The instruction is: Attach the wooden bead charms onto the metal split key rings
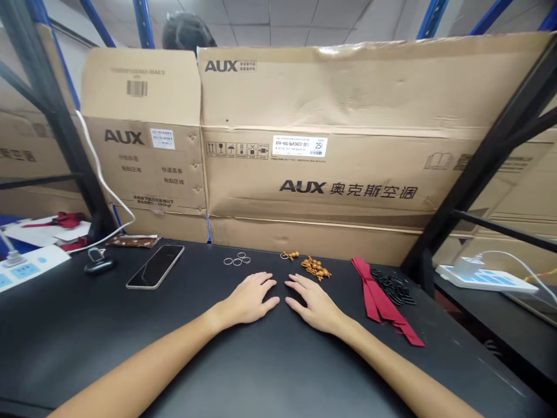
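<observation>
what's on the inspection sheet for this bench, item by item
surface: black table, dark and matt
job's things: silver rings, gold beads, red ribbon, black rings, lying loose just past and beside the hands
clutter: phone, brown packet, black clasp
grippers: left hand and right hand lie flat and empty on the table, fingers open
cables: white cable at far left; white cable at the right power strip
surroundings: AUX cartons behind the table, black rack post
</observation>
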A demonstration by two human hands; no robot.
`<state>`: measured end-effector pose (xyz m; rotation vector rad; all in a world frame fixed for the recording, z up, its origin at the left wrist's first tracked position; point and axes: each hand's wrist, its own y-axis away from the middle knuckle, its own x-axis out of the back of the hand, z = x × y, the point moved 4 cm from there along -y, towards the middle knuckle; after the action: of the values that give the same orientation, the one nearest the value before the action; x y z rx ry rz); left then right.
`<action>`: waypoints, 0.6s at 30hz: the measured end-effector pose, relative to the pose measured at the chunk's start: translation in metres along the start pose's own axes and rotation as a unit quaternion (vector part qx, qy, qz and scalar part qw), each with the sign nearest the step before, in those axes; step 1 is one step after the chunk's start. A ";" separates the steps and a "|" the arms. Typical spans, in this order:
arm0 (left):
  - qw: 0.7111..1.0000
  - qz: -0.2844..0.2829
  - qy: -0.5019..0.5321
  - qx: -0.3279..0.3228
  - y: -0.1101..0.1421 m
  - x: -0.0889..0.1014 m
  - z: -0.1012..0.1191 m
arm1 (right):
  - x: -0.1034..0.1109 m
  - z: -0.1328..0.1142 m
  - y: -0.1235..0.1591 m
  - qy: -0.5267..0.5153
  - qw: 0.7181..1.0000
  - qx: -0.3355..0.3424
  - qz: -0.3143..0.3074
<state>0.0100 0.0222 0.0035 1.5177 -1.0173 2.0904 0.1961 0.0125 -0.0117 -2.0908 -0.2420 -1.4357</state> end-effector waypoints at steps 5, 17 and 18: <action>1.000 -0.007 0.001 0.003 0.000 -0.001 0.000 | -0.001 0.000 0.000 -0.005 1.000 -0.001 -0.002; 1.000 0.011 -0.001 -0.010 0.000 -0.004 -0.002 | 0.000 0.000 -0.001 -0.003 1.000 0.001 0.012; 1.000 0.009 -0.002 -0.009 0.000 -0.004 -0.002 | -0.001 0.000 -0.001 -0.002 1.000 0.000 0.010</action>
<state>0.0100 0.0238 -0.0001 1.5098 -1.0513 2.0868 0.1953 0.0131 -0.0119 -2.0899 -0.2219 -1.4205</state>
